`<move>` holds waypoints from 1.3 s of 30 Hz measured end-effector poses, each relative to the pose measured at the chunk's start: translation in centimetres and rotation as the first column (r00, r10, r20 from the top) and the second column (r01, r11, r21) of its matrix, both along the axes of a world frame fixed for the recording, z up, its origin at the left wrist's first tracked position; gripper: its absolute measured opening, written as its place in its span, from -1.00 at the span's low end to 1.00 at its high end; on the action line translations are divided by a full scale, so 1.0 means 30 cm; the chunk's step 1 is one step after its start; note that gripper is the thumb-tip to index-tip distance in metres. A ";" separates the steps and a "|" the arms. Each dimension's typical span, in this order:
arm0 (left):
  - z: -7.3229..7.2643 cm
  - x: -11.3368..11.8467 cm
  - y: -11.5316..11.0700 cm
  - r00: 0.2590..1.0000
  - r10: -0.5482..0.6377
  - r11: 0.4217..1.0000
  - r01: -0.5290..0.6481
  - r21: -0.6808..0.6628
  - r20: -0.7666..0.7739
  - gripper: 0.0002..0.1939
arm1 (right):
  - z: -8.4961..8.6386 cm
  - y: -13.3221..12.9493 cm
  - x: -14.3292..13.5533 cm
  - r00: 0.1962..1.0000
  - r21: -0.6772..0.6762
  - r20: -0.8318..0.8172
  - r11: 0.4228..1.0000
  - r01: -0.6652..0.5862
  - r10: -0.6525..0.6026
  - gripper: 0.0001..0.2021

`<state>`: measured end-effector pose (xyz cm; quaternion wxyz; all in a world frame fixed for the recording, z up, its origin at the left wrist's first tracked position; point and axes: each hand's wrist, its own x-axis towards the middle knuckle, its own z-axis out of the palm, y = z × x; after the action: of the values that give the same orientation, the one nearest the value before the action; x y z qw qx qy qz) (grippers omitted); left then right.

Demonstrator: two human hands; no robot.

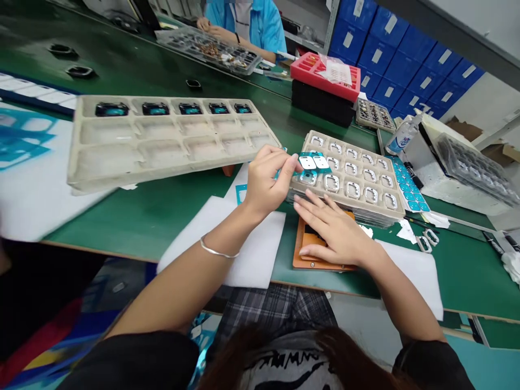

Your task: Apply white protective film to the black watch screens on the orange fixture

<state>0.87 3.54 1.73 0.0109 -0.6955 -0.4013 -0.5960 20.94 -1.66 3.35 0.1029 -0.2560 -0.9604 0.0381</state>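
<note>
My left hand (268,179) is closed in a pinch on a teal film strip (324,162) bearing white rounded-square stickers. The strip hangs over the near left corner of a beige tray (400,203), whose pockets hold silver-white frames (352,189). Fingers spread, my right hand (339,233) lies across an orange fixture (299,254) with a dark recess, its fingertips near the tray's front edge. The hand covers much of the fixture, so whether anything sits in the recess cannot be seen.
On the left, a larger beige tray (170,176) has black-and-teal parts (155,109) in its back row. White foam sheets (260,254) lie along the table's front edge. A red bin (303,67), a bottle (402,135) and loose frames (424,244) stand or lie around. A co-worker (260,27) sits opposite.
</note>
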 end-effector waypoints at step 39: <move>-0.013 0.091 -0.080 0.862 -0.469 0.826 0.506 0.249 -0.193 -0.37 | -0.006 -0.060 0.027 0.423 -0.787 -0.485 0.171 -0.593 -0.766 -0.60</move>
<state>3.60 1.13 1.35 -0.0148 -0.8008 -0.1164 -0.5873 21.75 -3.46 3.17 0.4064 -0.2617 -0.4295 0.7628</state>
